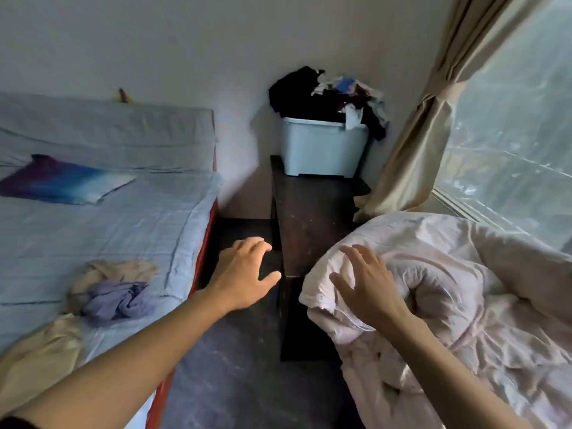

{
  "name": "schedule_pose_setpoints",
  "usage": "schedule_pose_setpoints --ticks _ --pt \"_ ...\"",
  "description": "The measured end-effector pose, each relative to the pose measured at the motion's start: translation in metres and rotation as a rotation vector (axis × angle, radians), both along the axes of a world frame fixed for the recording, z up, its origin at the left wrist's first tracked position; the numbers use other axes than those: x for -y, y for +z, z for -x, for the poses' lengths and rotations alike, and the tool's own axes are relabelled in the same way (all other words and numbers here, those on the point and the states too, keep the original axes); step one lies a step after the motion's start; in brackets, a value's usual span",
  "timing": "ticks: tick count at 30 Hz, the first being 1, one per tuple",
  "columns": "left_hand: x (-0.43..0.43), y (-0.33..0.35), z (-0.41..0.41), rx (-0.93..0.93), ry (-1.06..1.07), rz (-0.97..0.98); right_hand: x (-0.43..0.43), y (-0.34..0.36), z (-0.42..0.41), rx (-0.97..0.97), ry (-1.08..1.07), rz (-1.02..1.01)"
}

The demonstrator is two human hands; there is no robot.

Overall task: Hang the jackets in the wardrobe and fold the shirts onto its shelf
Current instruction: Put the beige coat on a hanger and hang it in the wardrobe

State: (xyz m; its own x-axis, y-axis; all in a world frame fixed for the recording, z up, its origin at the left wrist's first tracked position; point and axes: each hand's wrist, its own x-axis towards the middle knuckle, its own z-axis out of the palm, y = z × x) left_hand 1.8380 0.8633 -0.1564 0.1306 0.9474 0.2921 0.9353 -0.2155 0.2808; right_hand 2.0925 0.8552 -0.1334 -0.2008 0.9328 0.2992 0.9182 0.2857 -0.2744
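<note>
Both arms bare from wrist up the whole forearm. Same for left hand [244,274] and right hand [366,284]. Left arm only: dark sleeve edge [12,424] just visible at the view's bottom-left corner.

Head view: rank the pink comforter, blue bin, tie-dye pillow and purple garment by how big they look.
1. pink comforter
2. tie-dye pillow and blue bin, about alike; not ranked
3. purple garment, smallest, though nearer the camera
</note>
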Motion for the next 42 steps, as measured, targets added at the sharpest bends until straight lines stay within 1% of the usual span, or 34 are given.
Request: schedule_pose_setpoints --ticks 7,12,16,19,26,31,34,38,42 --pt "-0.034 0.025 0.011 -0.052 0.251 0.005 -0.108 0.01 0.01 -0.081 0.224 0.011" --pt "-0.034 0.019 0.043 -0.036 0.418 0.027 -0.15 0.005 0.049 -0.093 0.369 0.081" --pt "-0.032 0.008 0.082 -0.016 0.539 0.002 -0.173 -0.005 0.106 -0.086 0.523 0.132" --pt "-0.031 -0.002 0.117 0.011 0.617 0.014 -0.191 -0.011 0.153 -0.08 0.625 0.132" --pt "-0.05 -0.009 0.219 0.063 0.788 0.046 -0.231 -0.014 0.26 -0.002 0.74 0.144" --pt "-0.074 -0.009 0.285 0.132 0.822 0.006 -0.263 -0.001 0.331 -0.001 0.786 0.11" --pt "-0.08 -0.017 0.314 0.151 0.854 -0.005 -0.276 -0.006 0.366 0.01 0.819 0.132" --pt "-0.077 -0.035 0.342 0.16 0.912 0.052 -0.29 -0.024 0.412 0.039 0.912 0.159" --pt "-0.067 -0.053 0.369 0.173 1.038 0.093 -0.306 -0.044 0.469 0.055 1.02 0.199"
